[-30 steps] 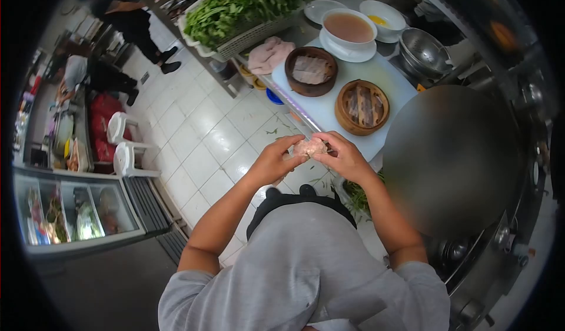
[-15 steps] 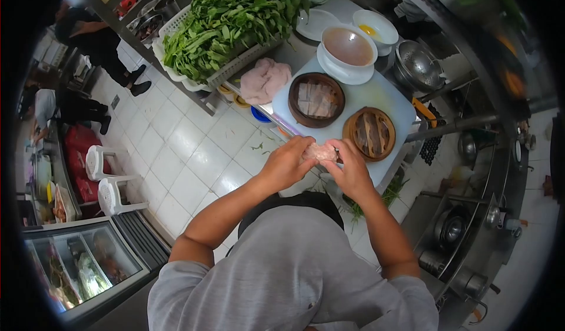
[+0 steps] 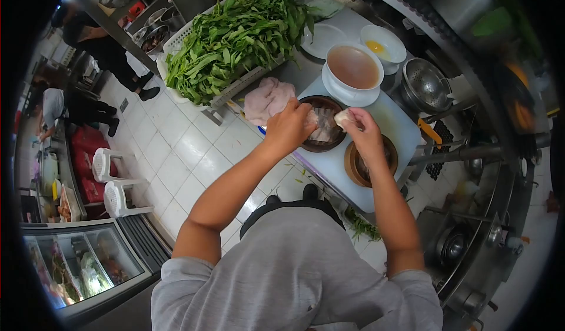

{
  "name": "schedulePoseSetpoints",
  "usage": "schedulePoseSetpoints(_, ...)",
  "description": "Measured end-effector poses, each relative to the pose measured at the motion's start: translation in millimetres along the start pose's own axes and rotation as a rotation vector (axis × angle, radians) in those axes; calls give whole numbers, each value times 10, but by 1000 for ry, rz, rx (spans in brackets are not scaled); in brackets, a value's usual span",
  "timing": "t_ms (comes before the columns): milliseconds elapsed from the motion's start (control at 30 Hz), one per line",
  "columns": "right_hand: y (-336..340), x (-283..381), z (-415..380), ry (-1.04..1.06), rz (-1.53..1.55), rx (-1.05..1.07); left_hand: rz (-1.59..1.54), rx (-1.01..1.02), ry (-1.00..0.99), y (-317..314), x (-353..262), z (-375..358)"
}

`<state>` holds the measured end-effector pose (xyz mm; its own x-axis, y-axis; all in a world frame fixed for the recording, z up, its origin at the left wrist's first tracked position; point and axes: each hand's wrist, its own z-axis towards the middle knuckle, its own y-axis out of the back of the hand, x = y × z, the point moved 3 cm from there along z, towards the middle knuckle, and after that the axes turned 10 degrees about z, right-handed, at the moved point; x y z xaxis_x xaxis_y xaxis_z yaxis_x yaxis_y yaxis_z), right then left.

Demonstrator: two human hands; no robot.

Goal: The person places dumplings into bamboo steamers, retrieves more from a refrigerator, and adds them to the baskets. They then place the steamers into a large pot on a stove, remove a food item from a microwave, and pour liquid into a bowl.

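Observation:
Over the dark round bamboo steamer basket (image 3: 318, 149), my left hand (image 3: 288, 126) is closed on a crumpled pale pinkish lump (image 3: 312, 118) whose kind I cannot make out. My right hand (image 3: 366, 135) pinches a small whitish piece (image 3: 342, 118) between thumb and fingers, apart from the left hand. Pale flat strips (image 3: 323, 132) lie in the basket below. My right hand and wrist partly cover a second, lighter steamer basket (image 3: 353, 165). Both baskets stand on a white cutting board (image 3: 395, 116).
A white bowl of brownish liquid (image 3: 353, 66) stands behind the baskets, near a bowl with yellow liquid (image 3: 382, 41) and a metal colander (image 3: 426, 84). Leafy greens (image 3: 235, 42) fill a crate at left, beside a pink cloth (image 3: 268, 100). Two people stand far left near white stools (image 3: 120, 198).
My hands have moved forward from the board's near edge to over the dark basket. They have come apart, each with a pale piece, where before they held one lump together.

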<state>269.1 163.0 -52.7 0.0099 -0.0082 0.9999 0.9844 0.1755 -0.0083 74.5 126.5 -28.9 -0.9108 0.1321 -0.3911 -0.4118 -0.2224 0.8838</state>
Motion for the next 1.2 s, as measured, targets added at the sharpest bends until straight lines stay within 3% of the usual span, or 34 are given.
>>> schedulePoseSetpoints(33,-2,-4,70,-1,3,0,3,1,0,-53,-9,78)
schedulePoseSetpoints(100,-112,26,183,102,-392,112,209,20,-89,-214,-26,199)
schedulePoseSetpoints(133,-157,4,231,285,-508,131,212,20,-88,-280,-21,229)
schedulePoseSetpoints(267,-297,11,280,325,-791,185,376,39,-121,-474,-9,271)
schedulePoseSetpoints(433,-359,-64,296,372,-892,238,420,60,-43,-413,-105,253)
schedulePoseSetpoints(533,-309,61,246,477,-823,221,316,-84,-25,-216,-86,189)
schedulePoseSetpoints(600,-293,213,117,551,-723,179,-119,-230,81,-74,49,127)
schedulePoseSetpoints(633,-303,239,48,372,-572,264,-117,-229,88,-68,85,114)
schedulePoseSetpoints(667,-320,259,-44,191,-420,346,-692,-131,349,-133,202,96)
schedulePoseSetpoints(700,-390,343,-165,192,-420,353,-1269,-22,603,-224,260,65)
schedulePoseSetpoints(767,-616,444,-397,54,-211,378,-1428,-41,720,-319,289,31)
schedulePoseSetpoints(833,-691,264,-423,159,-175,376,-1715,-95,899,-419,264,-49)
schedulePoseSetpoints(900,-698,200,-364,588,-420,285,-1748,-33,838,-396,233,-139)
schedulePoseSetpoints(933,-676,219,-341,389,-298,293,-1698,31,705,-293,183,-151)
schedulePoseSetpoints(967,-627,230,-310,393,-302,287,-1647,93,573,-180,132,-167)
schedulePoseSetpoints(1033,-465,96,-176,-202,167,337,-1485,230,504,18,130,-245)
schedulePoseSetpoints(1100,-363,111,-78,-174,149,356,-1111,328,148,100,95,-286)
schedulePoseSetpoints(1200,-358,148,-92,-312,69,446,-961,299,108,43,154,-292)
